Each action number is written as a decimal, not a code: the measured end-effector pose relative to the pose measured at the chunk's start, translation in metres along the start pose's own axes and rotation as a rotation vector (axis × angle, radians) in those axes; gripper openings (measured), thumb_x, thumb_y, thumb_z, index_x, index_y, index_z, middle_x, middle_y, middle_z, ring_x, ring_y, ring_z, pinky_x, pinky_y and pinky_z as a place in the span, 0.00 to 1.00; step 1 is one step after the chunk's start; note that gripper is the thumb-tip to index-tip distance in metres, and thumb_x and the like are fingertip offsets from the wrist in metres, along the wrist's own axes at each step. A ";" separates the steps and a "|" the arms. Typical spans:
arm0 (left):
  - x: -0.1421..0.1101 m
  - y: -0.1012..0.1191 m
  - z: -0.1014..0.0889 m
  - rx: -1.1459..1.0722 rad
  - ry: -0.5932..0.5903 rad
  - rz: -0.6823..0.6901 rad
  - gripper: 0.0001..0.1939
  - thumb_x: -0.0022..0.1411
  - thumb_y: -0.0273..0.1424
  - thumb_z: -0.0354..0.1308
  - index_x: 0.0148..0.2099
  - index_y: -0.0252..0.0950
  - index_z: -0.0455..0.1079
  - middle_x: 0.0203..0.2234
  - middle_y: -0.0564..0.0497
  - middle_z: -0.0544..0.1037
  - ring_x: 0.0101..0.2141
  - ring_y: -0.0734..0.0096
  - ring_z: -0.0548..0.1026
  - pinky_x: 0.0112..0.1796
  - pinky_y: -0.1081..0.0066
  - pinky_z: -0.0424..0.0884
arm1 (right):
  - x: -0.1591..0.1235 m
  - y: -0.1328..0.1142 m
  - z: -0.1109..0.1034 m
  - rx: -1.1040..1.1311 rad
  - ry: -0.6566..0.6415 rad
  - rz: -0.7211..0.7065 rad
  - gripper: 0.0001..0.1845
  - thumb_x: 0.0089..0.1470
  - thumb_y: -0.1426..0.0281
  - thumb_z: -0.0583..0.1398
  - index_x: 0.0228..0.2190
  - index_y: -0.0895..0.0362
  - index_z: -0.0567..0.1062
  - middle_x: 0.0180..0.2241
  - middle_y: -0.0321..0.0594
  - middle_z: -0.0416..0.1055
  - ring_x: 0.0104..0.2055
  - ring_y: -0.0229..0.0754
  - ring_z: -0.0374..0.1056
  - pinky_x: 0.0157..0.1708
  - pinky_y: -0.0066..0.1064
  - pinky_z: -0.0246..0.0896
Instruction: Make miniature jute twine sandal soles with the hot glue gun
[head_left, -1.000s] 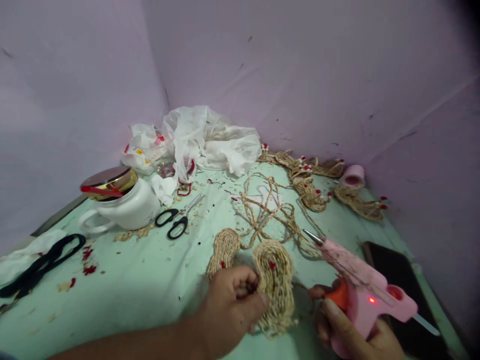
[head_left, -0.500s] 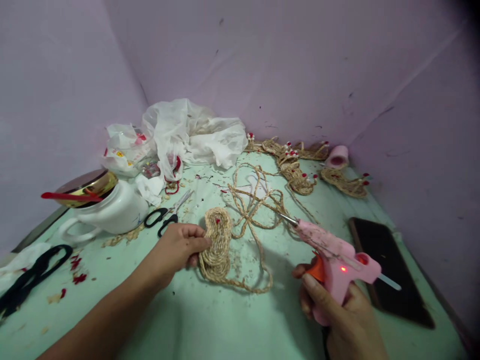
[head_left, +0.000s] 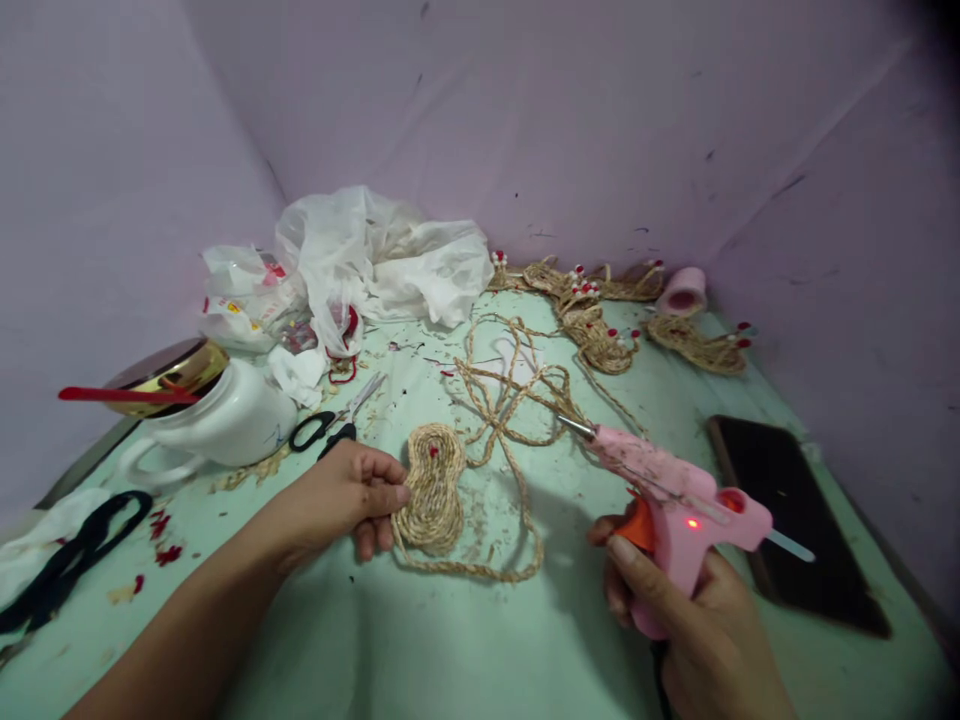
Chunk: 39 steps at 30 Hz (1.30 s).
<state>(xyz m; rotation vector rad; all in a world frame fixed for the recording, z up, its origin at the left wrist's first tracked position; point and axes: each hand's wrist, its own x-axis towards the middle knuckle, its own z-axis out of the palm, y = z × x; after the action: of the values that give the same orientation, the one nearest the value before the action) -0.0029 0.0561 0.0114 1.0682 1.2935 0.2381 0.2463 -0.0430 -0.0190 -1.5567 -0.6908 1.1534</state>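
Note:
My left hand [head_left: 364,497] pinches the left edge of a coiled braided-straw sole [head_left: 435,505], shaped like a figure eight with a small red spot near its top. From its lower end a loose straw braid [head_left: 529,520] loops right and back into a tangle in the middle of the table. My right hand [head_left: 667,610] grips a pink hot glue gun [head_left: 675,490] by its handle, fingers at the orange trigger. Its red light glows, a glue stick pokes out behind, and its metal nozzle points left, apart from the sole.
Black-handled scissors [head_left: 337,415] lie beyond my left hand. A white teapot-like pot [head_left: 240,415] stands at left near a black strap [head_left: 75,560]. Plastic bags [head_left: 390,255] fill the back. Straw pieces with red and white pins [head_left: 592,320], a pink roll [head_left: 682,292] and a phone [head_left: 795,520] sit right.
The glue gun and my right hand have shifted slightly right. My left hand's lower fingers now show more below the sole's edge, and its hold is otherwise much the same. The camera view has shifted a little.

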 end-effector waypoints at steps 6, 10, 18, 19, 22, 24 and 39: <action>0.000 0.003 0.005 0.005 0.006 -0.017 0.12 0.45 0.36 0.60 0.27 0.32 0.64 0.11 0.52 0.72 0.12 0.77 0.66 0.15 0.78 0.62 | 0.001 0.000 0.001 0.009 -0.020 0.000 0.14 0.38 0.59 0.66 0.25 0.57 0.75 0.14 0.35 0.65 0.16 0.35 0.57 0.14 0.25 0.49; -0.004 0.006 0.000 -0.005 0.007 -0.022 0.13 0.44 0.36 0.61 0.26 0.32 0.63 0.11 0.52 0.72 0.13 0.77 0.67 0.16 0.78 0.64 | 0.000 -0.001 0.002 0.019 0.003 -0.016 0.14 0.39 0.60 0.65 0.24 0.57 0.74 0.14 0.34 0.64 0.16 0.35 0.57 0.14 0.25 0.49; -0.009 0.009 -0.025 -0.028 0.101 0.021 0.16 0.42 0.36 0.64 0.29 0.33 0.64 0.13 0.52 0.73 0.15 0.77 0.68 0.18 0.77 0.66 | 0.001 0.000 0.003 0.050 -0.008 -0.003 0.13 0.39 0.61 0.66 0.25 0.56 0.73 0.14 0.33 0.65 0.16 0.34 0.57 0.15 0.24 0.49; -0.009 0.009 -0.025 -0.016 0.086 0.015 0.15 0.41 0.36 0.64 0.29 0.33 0.64 0.13 0.52 0.73 0.15 0.76 0.68 0.18 0.77 0.66 | 0.001 0.000 0.002 0.050 -0.012 -0.006 0.13 0.39 0.61 0.65 0.25 0.56 0.73 0.14 0.33 0.65 0.16 0.34 0.57 0.15 0.24 0.50; -0.008 0.008 -0.021 0.015 0.066 0.012 0.14 0.41 0.35 0.64 0.27 0.33 0.64 0.12 0.52 0.73 0.14 0.76 0.68 0.17 0.77 0.65 | 0.000 -0.001 0.002 0.034 -0.033 -0.012 0.13 0.39 0.61 0.65 0.25 0.57 0.73 0.15 0.34 0.65 0.16 0.34 0.57 0.15 0.24 0.49; -0.007 0.008 -0.019 0.035 0.078 0.016 0.13 0.41 0.35 0.64 0.26 0.33 0.64 0.11 0.53 0.71 0.13 0.78 0.66 0.15 0.79 0.61 | 0.000 -0.001 0.002 0.043 -0.021 -0.014 0.13 0.39 0.61 0.66 0.25 0.57 0.73 0.14 0.34 0.65 0.16 0.34 0.57 0.15 0.24 0.49; -0.004 0.006 -0.027 0.008 0.174 0.049 0.12 0.40 0.32 0.64 0.28 0.34 0.66 0.11 0.58 0.66 0.13 0.82 0.61 0.14 0.82 0.52 | -0.003 -0.003 0.006 0.081 0.035 0.009 0.13 0.37 0.62 0.67 0.25 0.57 0.73 0.15 0.34 0.67 0.16 0.34 0.58 0.14 0.25 0.50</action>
<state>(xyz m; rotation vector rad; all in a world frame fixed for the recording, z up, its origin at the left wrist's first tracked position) -0.0249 0.0699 0.0216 1.1059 1.4255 0.3706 0.2397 -0.0423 -0.0147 -1.5099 -0.6076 1.1442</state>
